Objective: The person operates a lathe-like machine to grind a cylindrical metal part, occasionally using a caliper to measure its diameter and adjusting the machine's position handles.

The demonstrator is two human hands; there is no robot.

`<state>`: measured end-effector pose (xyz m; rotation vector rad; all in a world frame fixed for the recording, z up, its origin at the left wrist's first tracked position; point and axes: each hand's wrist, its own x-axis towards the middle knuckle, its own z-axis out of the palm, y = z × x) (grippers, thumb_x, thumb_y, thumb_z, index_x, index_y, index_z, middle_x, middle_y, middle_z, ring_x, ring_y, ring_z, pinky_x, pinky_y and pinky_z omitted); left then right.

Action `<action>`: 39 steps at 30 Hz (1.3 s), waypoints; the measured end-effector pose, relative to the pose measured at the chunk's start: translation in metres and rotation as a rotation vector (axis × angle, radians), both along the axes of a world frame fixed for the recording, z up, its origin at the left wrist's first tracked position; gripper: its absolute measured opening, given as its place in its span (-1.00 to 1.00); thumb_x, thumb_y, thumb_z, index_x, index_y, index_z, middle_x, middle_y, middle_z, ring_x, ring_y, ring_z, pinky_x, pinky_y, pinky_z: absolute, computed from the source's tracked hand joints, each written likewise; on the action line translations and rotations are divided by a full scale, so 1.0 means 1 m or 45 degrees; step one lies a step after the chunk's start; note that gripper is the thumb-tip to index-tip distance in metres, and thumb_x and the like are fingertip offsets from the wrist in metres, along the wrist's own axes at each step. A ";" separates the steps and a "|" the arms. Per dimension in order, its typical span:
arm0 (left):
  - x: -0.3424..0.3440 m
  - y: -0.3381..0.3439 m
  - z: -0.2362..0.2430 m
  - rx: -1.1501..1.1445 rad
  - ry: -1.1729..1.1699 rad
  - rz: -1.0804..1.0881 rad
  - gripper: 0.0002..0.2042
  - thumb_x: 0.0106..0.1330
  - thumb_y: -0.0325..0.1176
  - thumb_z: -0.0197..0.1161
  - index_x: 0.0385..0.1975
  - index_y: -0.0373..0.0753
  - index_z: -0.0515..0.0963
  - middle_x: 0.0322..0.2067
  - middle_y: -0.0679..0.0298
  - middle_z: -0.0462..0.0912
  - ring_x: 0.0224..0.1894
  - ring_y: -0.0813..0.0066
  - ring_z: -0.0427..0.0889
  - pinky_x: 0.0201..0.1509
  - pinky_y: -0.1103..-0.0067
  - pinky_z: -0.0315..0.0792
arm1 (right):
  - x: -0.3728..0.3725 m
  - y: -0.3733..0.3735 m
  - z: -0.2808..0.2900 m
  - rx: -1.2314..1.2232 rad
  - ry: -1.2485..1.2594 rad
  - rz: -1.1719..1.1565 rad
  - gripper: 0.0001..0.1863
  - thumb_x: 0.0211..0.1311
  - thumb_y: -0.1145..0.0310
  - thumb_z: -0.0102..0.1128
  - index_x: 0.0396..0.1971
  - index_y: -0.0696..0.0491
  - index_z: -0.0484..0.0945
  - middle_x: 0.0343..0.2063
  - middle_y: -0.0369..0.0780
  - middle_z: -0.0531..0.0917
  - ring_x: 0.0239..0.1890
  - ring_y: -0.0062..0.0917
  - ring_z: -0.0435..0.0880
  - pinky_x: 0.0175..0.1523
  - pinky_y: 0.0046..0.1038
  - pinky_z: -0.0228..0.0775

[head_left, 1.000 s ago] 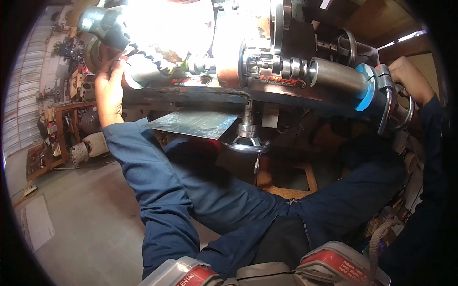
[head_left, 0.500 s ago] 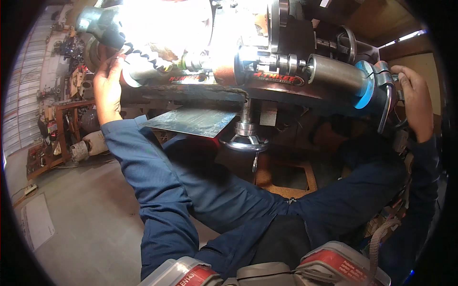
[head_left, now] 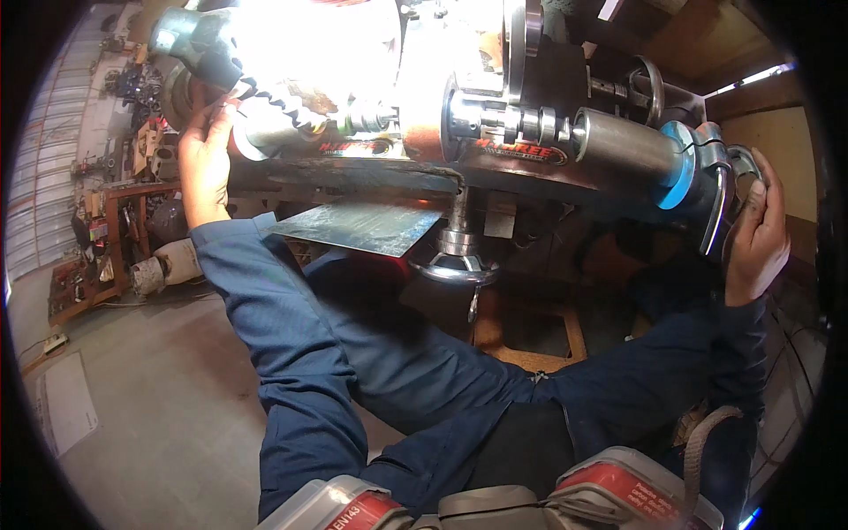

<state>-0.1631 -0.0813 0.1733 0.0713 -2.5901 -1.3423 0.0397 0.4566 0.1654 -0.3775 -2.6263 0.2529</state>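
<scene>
A steel camshaft (head_left: 530,124) lies across a bench machine (head_left: 305,173), its lobes showing on both sides of a broad middle wheel edge. My left hand (head_left: 205,159) is closed at its left end, thumb and forefinger beside the lobes; part of the grip is hidden. Right of the camshaft is a grey cylindrical tailstock (head_left: 623,146) with a blue ring (head_left: 680,168) and a bent lever (head_left: 716,212). At its outer end my right hand (head_left: 760,230) curls its fingers round a small metal handwheel (head_left: 744,162).
Below the machine's front edge a flat metal plate (head_left: 358,227) juts toward me, beside a chrome handwheel (head_left: 457,268) with a crank handle. Glare washes out the upper middle. At left stands a wooden rack (head_left: 113,238); my knees are under the machine.
My right hand has shifted lower and turned, its fingers now up along the handwheel's outer side. My left hand keeps its place; the whole view has moved slightly.
</scene>
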 end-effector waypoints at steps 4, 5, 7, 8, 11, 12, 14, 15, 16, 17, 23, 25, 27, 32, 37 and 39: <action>0.000 -0.002 0.000 -0.003 0.020 -0.032 -0.77 0.31 -0.32 0.25 -0.19 -0.36 0.64 -0.12 0.25 0.66 -0.06 0.55 0.53 0.14 0.62 0.31 | 0.000 -0.013 -0.007 -0.020 0.163 -0.040 -0.67 0.47 0.29 -0.16 0.07 0.02 0.53 -0.13 -0.14 0.67 -0.14 -0.36 0.70 -0.13 -0.48 0.49; 0.000 -0.002 0.000 0.001 0.016 -0.036 -0.77 0.31 -0.32 0.25 -0.19 -0.36 0.64 -0.11 0.24 0.66 -0.05 0.54 0.53 0.14 0.62 0.31 | 0.000 -0.015 -0.009 0.050 0.246 -0.017 -0.67 0.46 0.32 -0.16 0.06 0.03 0.53 -0.17 -0.13 0.69 -0.16 -0.35 0.71 -0.14 -0.46 0.51; 0.000 0.000 0.000 0.003 0.016 -0.041 -0.77 0.31 -0.32 0.24 -0.19 -0.36 0.64 -0.11 0.24 0.66 -0.05 0.54 0.53 0.15 0.62 0.31 | 0.000 -0.020 -0.012 0.075 0.302 -0.012 -0.67 0.47 0.32 -0.16 0.06 0.06 0.53 -0.15 -0.12 0.68 -0.16 -0.33 0.71 -0.13 -0.46 0.51; 0.000 0.000 0.000 0.005 0.014 -0.048 -0.78 0.32 -0.33 0.24 -0.19 -0.36 0.64 -0.10 0.24 0.66 -0.05 0.54 0.53 0.15 0.62 0.31 | 0.001 -0.022 -0.013 0.099 0.356 -0.008 -0.67 0.47 0.32 -0.16 0.05 0.10 0.52 -0.13 -0.10 0.67 -0.16 -0.32 0.71 -0.12 -0.45 0.52; -0.002 -0.003 -0.004 0.028 0.067 -0.058 -0.77 0.31 -0.33 0.24 -0.17 -0.36 0.63 -0.13 0.25 0.67 -0.06 0.54 0.53 0.14 0.61 0.32 | 0.003 -0.022 -0.022 0.082 0.417 -0.004 -0.66 0.47 0.32 -0.16 0.06 0.15 0.50 -0.08 -0.08 0.65 -0.12 -0.30 0.69 -0.06 -0.42 0.51; -0.002 -0.004 -0.003 0.028 0.068 -0.055 -0.77 0.31 -0.33 0.24 -0.17 -0.36 0.63 -0.13 0.25 0.67 -0.06 0.54 0.53 0.14 0.61 0.32 | 0.004 -0.022 -0.025 0.081 0.418 -0.002 -0.66 0.47 0.32 -0.16 0.06 0.15 0.50 -0.08 -0.08 0.65 -0.12 -0.30 0.69 -0.06 -0.42 0.51; 0.000 -0.002 -0.001 0.012 0.005 -0.032 -0.77 0.32 -0.33 0.24 -0.16 -0.35 0.63 -0.17 0.26 0.67 -0.08 0.55 0.54 0.12 0.62 0.32 | 0.007 -0.019 -0.031 0.100 0.464 0.014 -0.63 0.49 0.26 -0.16 0.10 0.16 0.45 -0.02 -0.07 0.61 -0.05 -0.27 0.66 -0.03 -0.41 0.49; -0.001 -0.001 -0.001 0.016 0.006 -0.031 -0.77 0.32 -0.33 0.24 -0.16 -0.35 0.63 -0.17 0.26 0.67 -0.08 0.55 0.54 0.12 0.62 0.32 | 0.009 -0.016 -0.035 0.103 0.465 0.016 -0.63 0.49 0.26 -0.16 0.10 0.16 0.45 -0.02 -0.07 0.61 -0.05 -0.27 0.66 -0.03 -0.41 0.49; -0.001 -0.001 -0.002 0.022 0.012 -0.049 -0.77 0.32 -0.32 0.24 -0.16 -0.35 0.63 -0.18 0.27 0.68 -0.09 0.56 0.54 0.10 0.62 0.33 | 0.011 -0.014 -0.039 0.088 0.474 0.018 -0.61 0.49 0.25 -0.16 0.13 0.18 0.41 0.00 -0.04 0.58 -0.03 -0.25 0.64 0.00 -0.39 0.48; -0.001 -0.002 -0.001 0.024 0.020 -0.063 -0.77 0.32 -0.32 0.24 -0.16 -0.35 0.63 -0.19 0.27 0.68 -0.10 0.57 0.54 0.09 0.63 0.34 | 0.011 -0.014 -0.041 0.067 0.485 0.024 -0.59 0.49 0.23 -0.17 0.15 0.19 0.37 0.02 -0.01 0.56 -0.01 -0.22 0.63 0.03 -0.37 0.47; -0.003 -0.006 -0.005 0.039 0.032 -0.074 -0.76 0.31 -0.32 0.26 -0.15 -0.35 0.62 -0.22 0.28 0.68 -0.13 0.58 0.54 0.05 0.63 0.36 | 0.010 -0.022 -0.052 0.236 0.590 -0.107 -0.50 0.50 0.16 -0.22 0.17 0.28 0.31 -0.02 0.05 0.56 -0.04 -0.18 0.63 0.04 -0.34 0.46; -0.004 -0.009 -0.004 0.018 0.053 -0.072 -0.76 0.31 -0.33 0.26 -0.15 -0.35 0.62 -0.22 0.28 0.68 -0.13 0.58 0.54 0.05 0.63 0.36 | 0.015 -0.024 -0.057 0.133 0.582 -0.088 -0.49 0.50 0.16 -0.24 0.18 0.29 0.29 -0.02 0.07 0.54 -0.02 -0.16 0.61 0.07 -0.33 0.44; -0.003 -0.008 -0.003 -0.002 0.070 -0.073 -0.76 0.31 -0.33 0.26 -0.15 -0.36 0.62 -0.23 0.28 0.68 -0.14 0.58 0.54 0.05 0.63 0.36 | 0.017 -0.024 -0.060 0.034 0.568 -0.070 -0.49 0.50 0.17 -0.25 0.19 0.31 0.26 -0.01 0.10 0.53 0.00 -0.15 0.59 0.10 -0.31 0.42; -0.002 -0.004 -0.002 -0.027 0.036 -0.090 -0.75 0.31 -0.34 0.25 -0.11 -0.36 0.61 -0.21 0.25 0.68 -0.11 0.58 0.55 0.08 0.63 0.36 | 0.023 -0.002 -0.096 0.321 0.727 0.021 -0.51 0.48 0.26 -0.23 0.18 0.35 0.23 0.06 0.15 0.43 0.07 -0.07 0.52 0.09 -0.20 0.37; -0.004 -0.009 -0.002 0.038 -0.006 -0.114 -0.72 0.33 -0.34 0.23 -0.07 -0.38 0.58 -0.17 0.22 0.68 -0.07 0.54 0.58 0.12 0.62 0.36 | 0.030 0.021 -0.137 0.126 0.808 0.120 -0.40 0.40 0.13 -0.08 0.17 0.37 0.23 0.05 0.15 0.44 0.07 -0.05 0.50 0.08 -0.17 0.36; -0.002 -0.018 -0.005 0.056 -0.022 -0.110 -0.71 0.33 -0.33 0.22 -0.06 -0.39 0.58 -0.15 0.21 0.68 -0.06 0.53 0.58 0.14 0.62 0.35 | 0.035 0.037 -0.160 0.013 0.815 0.292 -0.36 0.36 0.06 -0.03 0.12 0.38 0.29 -0.01 0.17 0.48 -0.01 0.04 0.52 0.05 -0.14 0.38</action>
